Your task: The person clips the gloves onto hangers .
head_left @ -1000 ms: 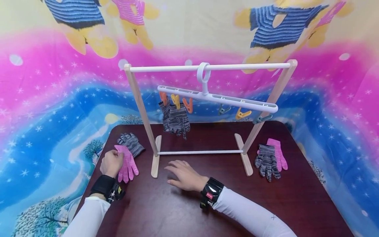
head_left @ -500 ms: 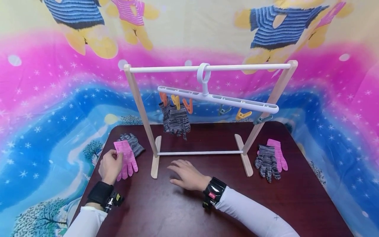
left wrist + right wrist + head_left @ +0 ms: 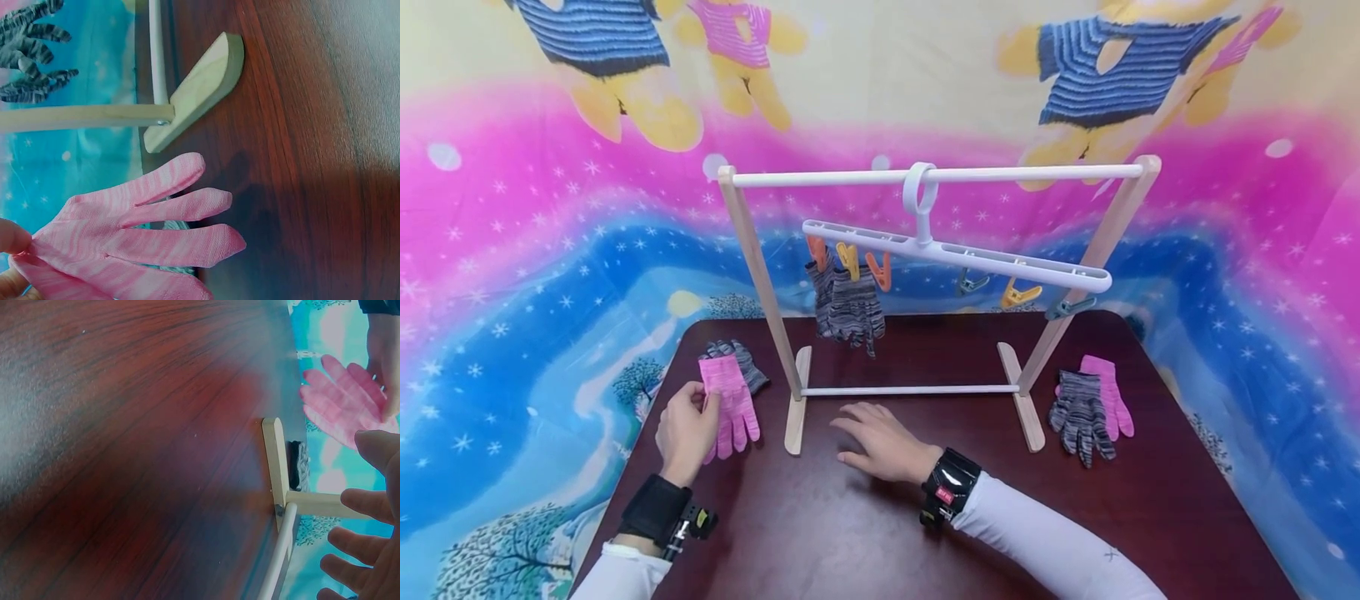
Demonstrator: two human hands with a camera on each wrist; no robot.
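A pink knit glove [image 3: 735,412] hangs upright from my left hand [image 3: 687,429], its fingers pointing down. My thumb and fingers pinch it at the side near the cuff, as the left wrist view shows with the glove [image 3: 119,244] spread beside my thumb [image 3: 14,237]. Behind it a grey-black glove [image 3: 754,371] lies on the table, partly covered. My right hand [image 3: 887,446] hovers palm down in front of the wooden rack [image 3: 797,417], fingers loosely spread and holding nothing. In the right wrist view those fingers [image 3: 359,545] extend apart.
A white clip hanger [image 3: 1015,265] tilts down to the right from the rack's top rod [image 3: 827,177]. Grey-black gloves [image 3: 853,308] hang from its left clips; an orange clip [image 3: 880,271] and right-side clips [image 3: 1021,293] hold nothing. Right of the rack lie grey-black [image 3: 1081,412] and pink [image 3: 1112,400] gloves.
My left hand has lifted the pink glove and shifted slightly right; the cuff, folded narrow before, now faces forward, flat and wide. My right hand has barely moved.
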